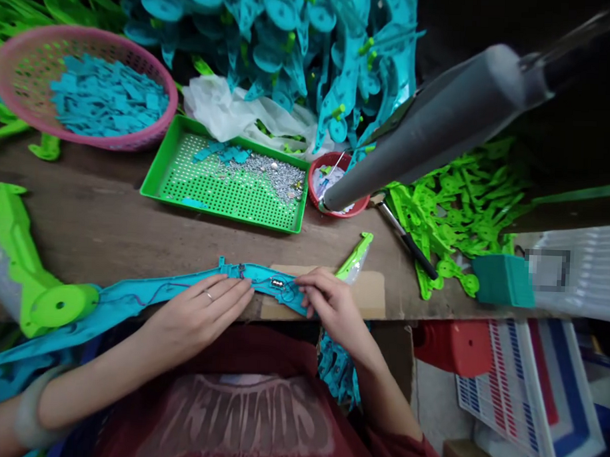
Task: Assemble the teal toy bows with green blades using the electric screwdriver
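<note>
A long, curved blue plastic shell (177, 288) lies along the table's near edge, its hollow side up. Thin dark wires (152, 295) run inside it, and a small black part with shiny metal bits (278, 283) sits near its right end. My left hand (209, 305) rests flat across the shell with fingers stretched out and close together. At the shell's right end, my right hand (327, 299) has its thumb and fingers pinched together by the wires; what lies between the fingertips is hidden. A bright green piece with a round hub (59, 304) joins the shell's left part.
Behind the shell is a green perforated tray (186, 201) with many screws and blue bits. A pink basket (19, 105) of blue pieces stands far left. A grey tube (423, 126) slants over a small red basket (353, 213). A hammer (405, 235) lies beside piled green parts (451, 200).
</note>
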Demonstrator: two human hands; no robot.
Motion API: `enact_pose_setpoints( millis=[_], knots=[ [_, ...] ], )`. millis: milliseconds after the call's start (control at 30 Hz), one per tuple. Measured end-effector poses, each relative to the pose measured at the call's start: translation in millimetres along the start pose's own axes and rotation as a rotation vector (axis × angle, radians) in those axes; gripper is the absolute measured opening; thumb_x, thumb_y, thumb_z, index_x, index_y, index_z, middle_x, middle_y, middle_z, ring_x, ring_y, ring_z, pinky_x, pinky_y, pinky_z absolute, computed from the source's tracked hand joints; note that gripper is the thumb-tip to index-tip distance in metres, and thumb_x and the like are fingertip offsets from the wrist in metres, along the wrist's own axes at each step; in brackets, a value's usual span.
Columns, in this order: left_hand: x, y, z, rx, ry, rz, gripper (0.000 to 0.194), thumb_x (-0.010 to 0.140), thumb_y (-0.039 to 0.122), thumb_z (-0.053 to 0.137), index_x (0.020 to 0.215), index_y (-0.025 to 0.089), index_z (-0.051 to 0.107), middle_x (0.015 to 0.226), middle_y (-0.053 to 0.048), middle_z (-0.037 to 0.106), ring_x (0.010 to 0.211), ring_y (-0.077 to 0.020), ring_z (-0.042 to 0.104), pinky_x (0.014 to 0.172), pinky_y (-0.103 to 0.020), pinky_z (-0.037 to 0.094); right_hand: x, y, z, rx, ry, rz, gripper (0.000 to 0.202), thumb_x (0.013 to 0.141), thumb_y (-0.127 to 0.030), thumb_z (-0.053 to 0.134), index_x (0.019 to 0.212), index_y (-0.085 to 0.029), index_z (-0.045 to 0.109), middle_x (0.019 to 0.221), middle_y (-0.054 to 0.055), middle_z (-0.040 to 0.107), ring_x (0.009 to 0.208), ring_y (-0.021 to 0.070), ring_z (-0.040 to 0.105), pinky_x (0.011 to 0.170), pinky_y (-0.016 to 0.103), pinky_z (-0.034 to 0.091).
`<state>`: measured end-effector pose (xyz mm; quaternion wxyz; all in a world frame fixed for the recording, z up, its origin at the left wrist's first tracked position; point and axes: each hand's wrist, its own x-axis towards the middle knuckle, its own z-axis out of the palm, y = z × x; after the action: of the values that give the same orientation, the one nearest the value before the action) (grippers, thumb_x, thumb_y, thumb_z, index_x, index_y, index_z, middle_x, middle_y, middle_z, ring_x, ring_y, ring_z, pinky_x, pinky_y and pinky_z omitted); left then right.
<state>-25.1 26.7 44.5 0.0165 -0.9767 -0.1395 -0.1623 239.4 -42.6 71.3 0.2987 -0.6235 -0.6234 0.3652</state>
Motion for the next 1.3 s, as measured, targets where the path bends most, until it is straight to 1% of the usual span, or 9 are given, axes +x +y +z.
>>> enact_pose_setpoints(
  millis=[100, 200, 467, 600, 800, 900, 1033, 1200, 1300],
  knots=[
    [3, 1, 0.1, 0.019, 0.008, 0.000, 0.041, 0.097, 0.004, 0.035, 0.116, 0.007, 0.071, 0.119, -0.014, 0.075, 0.105, -0.0265, 0.070, 0.095, -0.042, 0.055, 0, -4, -7, -0.334, -0.039, -0.190, 0.030, 0.099, -0.007, 0.043, 0.119, -0.013, 0.066, 0.101, 0.010, 0.067, 0.089, 0.0197, 0.062, 0.080, 0.035, 0.057],
    [6, 3, 0.7, 0.019, 0.013, -0.009, 0.039, 0.096, 0.005, 0.036, 0.113, 0.006, 0.071, 0.116, -0.017, 0.074, 0.102, -0.0281, 0.070, 0.091, -0.043, 0.056, -2, -9, -9, -0.729, -0.037, -0.361, 0.028, 0.100, -0.009, 0.041, 0.111, -0.009, 0.067, 0.101, 0.016, 0.064, 0.090, 0.0254, 0.055, 0.077, 0.040, 0.054],
    [7, 5, 1.5, 0.019, 0.041, -0.004, 0.039, 0.095, 0.004, 0.036, 0.112, 0.004, 0.071, 0.114, -0.019, 0.074, 0.100, -0.0288, 0.069, 0.088, -0.042, 0.056, 5, -10, -10, -0.757, -0.036, -0.382, 0.023, 0.103, -0.016, 0.044, 0.117, -0.013, 0.062, 0.097, 0.011, 0.065, 0.089, 0.0223, 0.054, 0.078, 0.035, 0.051],
    [9, 5, 1.4, 0.024, 0.053, -0.005, 0.037, 0.095, 0.004, 0.037, 0.109, 0.005, 0.071, 0.110, -0.019, 0.074, 0.097, -0.0279, 0.069, 0.087, -0.041, 0.055, 18, -17, -5, -0.812, -0.137, -0.335, 0.017, 0.101, -0.013, 0.048, 0.103, -0.014, 0.065, 0.087, 0.008, 0.063, 0.083, 0.0223, 0.056, 0.069, 0.033, 0.047],
    [13, 5, 3.4, 0.007, 0.028, -0.012, 0.037, 0.094, 0.004, 0.038, 0.110, 0.007, 0.071, 0.106, -0.017, 0.073, 0.094, -0.0277, 0.067, 0.086, -0.042, 0.054, 35, -8, -3, -0.389, -0.060, -0.043, 0.024, 0.091, -0.003, 0.049, 0.092, -0.017, 0.069, 0.087, 0.003, 0.066, 0.078, 0.0151, 0.064, 0.073, 0.028, 0.050],
    [14, 4, 3.5, -0.004, 0.028, -0.018, 0.037, 0.093, 0.003, 0.038, 0.112, 0.005, 0.070, 0.103, -0.017, 0.072, 0.093, -0.0283, 0.066, 0.086, -0.043, 0.053, 38, -1, -15, -0.202, -0.148, -0.025, 0.033, 0.088, 0.001, 0.047, 0.093, -0.017, 0.074, 0.085, 0.002, 0.068, 0.074, 0.0126, 0.065, 0.072, 0.026, 0.052],
    [15, 3, 2.9, -0.029, 0.021, -0.019, 0.034, 0.093, 0.003, 0.040, 0.111, 0.006, 0.069, 0.100, -0.016, 0.071, 0.091, -0.0276, 0.065, 0.086, -0.042, 0.051, 35, -5, -27, -0.133, -0.215, -0.052, 0.022, 0.088, -0.005, 0.058, 0.097, -0.016, 0.076, 0.086, 0.003, 0.070, 0.081, 0.0151, 0.067, 0.075, 0.029, 0.054],
    [15, 2, 4.3, -0.072, 0.010, -0.051, 0.036, 0.095, 0.004, 0.038, 0.113, 0.010, 0.068, 0.099, -0.014, 0.070, 0.092, -0.0264, 0.064, 0.085, -0.041, 0.050, 21, -6, -16, 0.314, -0.187, 0.235, 0.012, 0.091, -0.014, 0.058, 0.093, -0.014, 0.070, 0.088, 0.003, 0.069, 0.066, 0.0124, 0.070, 0.061, 0.026, 0.059],
    [15, 2, 5.3, -0.074, 0.035, -0.053, 0.034, 0.094, 0.004, 0.040, 0.111, 0.010, 0.068, 0.097, -0.013, 0.069, 0.090, -0.0257, 0.063, 0.085, -0.039, 0.050, 11, -4, -7, 0.234, -0.131, 0.149, 0.013, 0.093, -0.016, 0.059, 0.099, -0.015, 0.071, 0.095, 0.006, 0.071, 0.081, 0.0154, 0.074, 0.073, 0.030, 0.062]
  ],
)
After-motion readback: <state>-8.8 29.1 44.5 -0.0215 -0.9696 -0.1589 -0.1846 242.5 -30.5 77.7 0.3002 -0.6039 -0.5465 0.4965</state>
